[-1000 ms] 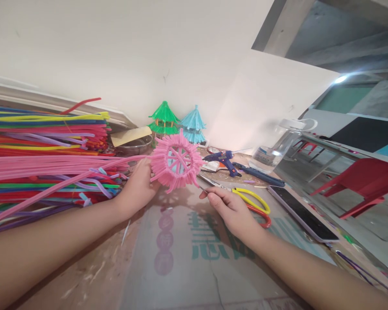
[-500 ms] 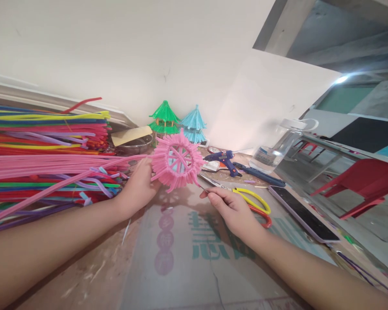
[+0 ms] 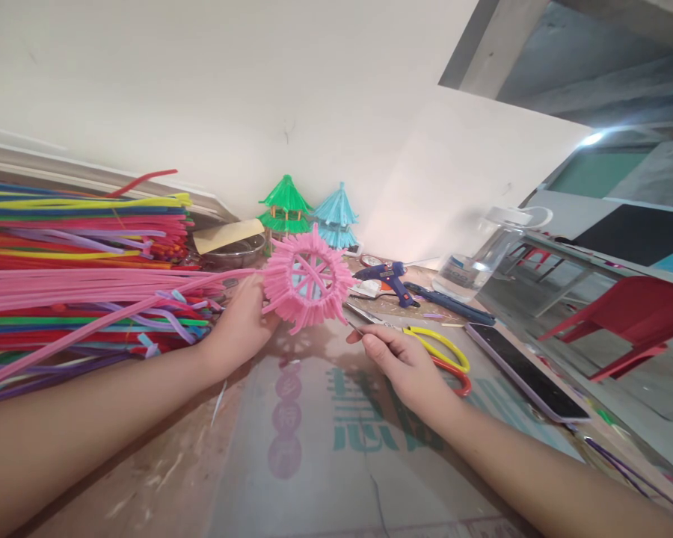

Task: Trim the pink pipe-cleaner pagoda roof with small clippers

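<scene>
Head view | left hand [image 3: 241,317] grips pink ring [image 3: 308,278] by its left edge, held just above bench [image 3: 314,448] | right hand [image 3: 401,362] pinches thin metal tool [image 3: 354,329] just right of ring | scissors [image 3: 443,355] right of ring | pipe cleaners [image 3: 78,261] piled left of ring

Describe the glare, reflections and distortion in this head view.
Head view: a bright light flares at upper right; the glossy table mirrors the pink ring held by the left hand; wide-angle lens bends walls and tilts everything; focus stays sharp.
</scene>
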Tool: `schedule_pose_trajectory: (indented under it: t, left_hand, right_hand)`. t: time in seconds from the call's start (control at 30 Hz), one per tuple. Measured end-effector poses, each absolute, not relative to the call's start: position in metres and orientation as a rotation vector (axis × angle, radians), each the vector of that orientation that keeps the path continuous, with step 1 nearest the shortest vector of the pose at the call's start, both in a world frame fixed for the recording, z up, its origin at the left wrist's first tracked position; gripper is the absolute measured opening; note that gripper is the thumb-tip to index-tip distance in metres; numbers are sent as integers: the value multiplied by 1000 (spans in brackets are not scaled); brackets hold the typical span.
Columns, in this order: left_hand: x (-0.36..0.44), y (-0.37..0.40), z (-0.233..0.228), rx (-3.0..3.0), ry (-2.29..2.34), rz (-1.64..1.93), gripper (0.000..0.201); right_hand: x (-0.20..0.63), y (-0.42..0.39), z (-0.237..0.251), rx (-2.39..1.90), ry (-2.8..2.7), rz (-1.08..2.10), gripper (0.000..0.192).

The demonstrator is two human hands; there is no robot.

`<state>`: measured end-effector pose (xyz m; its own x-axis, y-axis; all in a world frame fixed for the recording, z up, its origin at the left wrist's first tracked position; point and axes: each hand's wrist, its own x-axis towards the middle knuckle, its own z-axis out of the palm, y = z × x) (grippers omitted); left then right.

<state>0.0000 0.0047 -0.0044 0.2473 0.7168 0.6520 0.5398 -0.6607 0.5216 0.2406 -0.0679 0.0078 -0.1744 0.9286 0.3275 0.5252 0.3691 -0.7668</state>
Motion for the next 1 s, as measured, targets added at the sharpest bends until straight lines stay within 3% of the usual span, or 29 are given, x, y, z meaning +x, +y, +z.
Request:
schedule_pose_trajectory:
  t: [0.73, 1.0]
  left_hand:
    - [0, 4, -5, 2365, 1152, 1412, 21]
    - [0, 4, -5, 2347, 1148, 1412, 22]
  right_hand:
    - [241, -68, 6, -1247, -1829, 601, 37]
    - [239, -69, 6, -1251, -1788, 653, 45]
